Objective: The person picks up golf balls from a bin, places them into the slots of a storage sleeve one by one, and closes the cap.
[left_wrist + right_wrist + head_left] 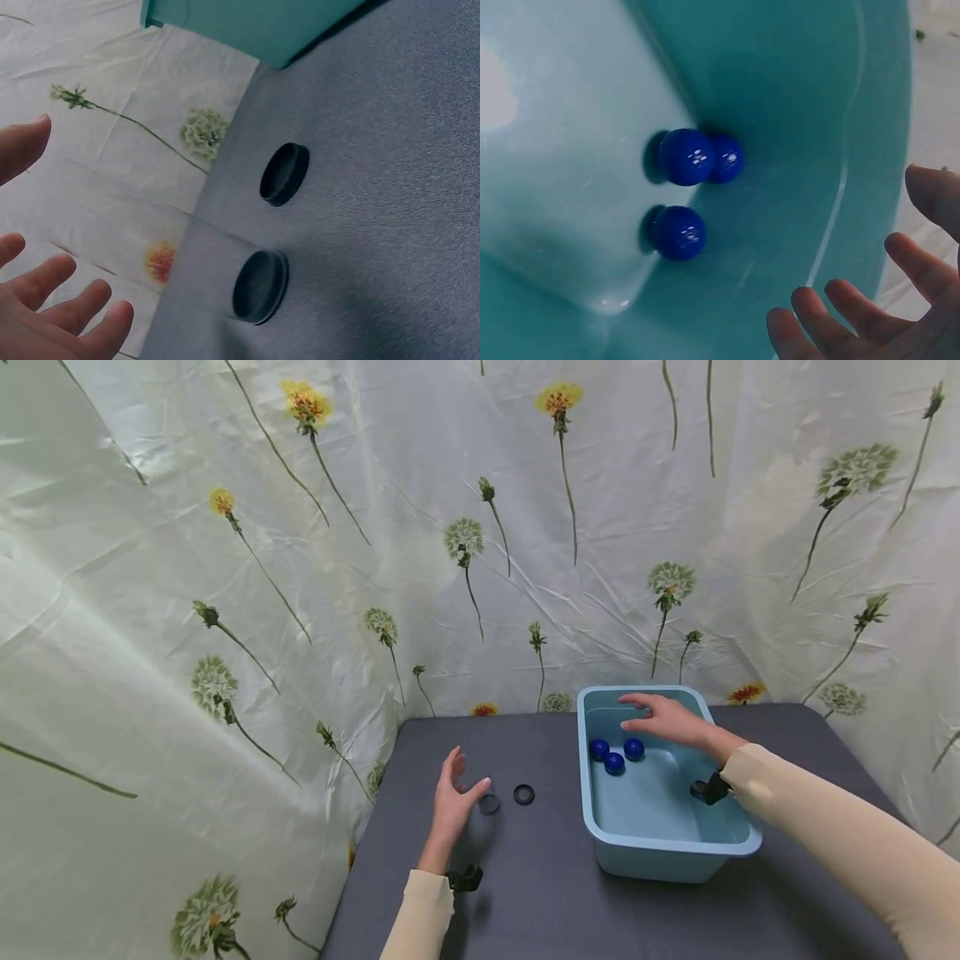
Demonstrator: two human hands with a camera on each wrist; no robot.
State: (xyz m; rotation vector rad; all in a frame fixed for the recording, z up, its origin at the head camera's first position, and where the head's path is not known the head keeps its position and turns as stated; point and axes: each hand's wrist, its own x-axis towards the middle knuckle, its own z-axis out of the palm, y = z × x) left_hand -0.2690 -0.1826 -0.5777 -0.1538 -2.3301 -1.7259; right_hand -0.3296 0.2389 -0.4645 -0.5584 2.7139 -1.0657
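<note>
The left hand (452,797) and right hand (669,721) are held loosely spread, empty; balls (614,763) below the latter are best pinched singly.

In the head view, the right hand (663,720) and its cream cloth sleeve (832,835) hide part of the right rim of the light-blue rectangular plastic bin (652,862); that sleeve runs off the picture's edge. In the right wrist view, inside the bin, one glossy blue ball (730,158) is partly hidden by another. The left wrist view cuts off the bin at its top edge and the bare left hand (452,802) at its left. Faint lines by the black round shallow cap (259,289) farther from the bin are too indistinct to identify.
</note>
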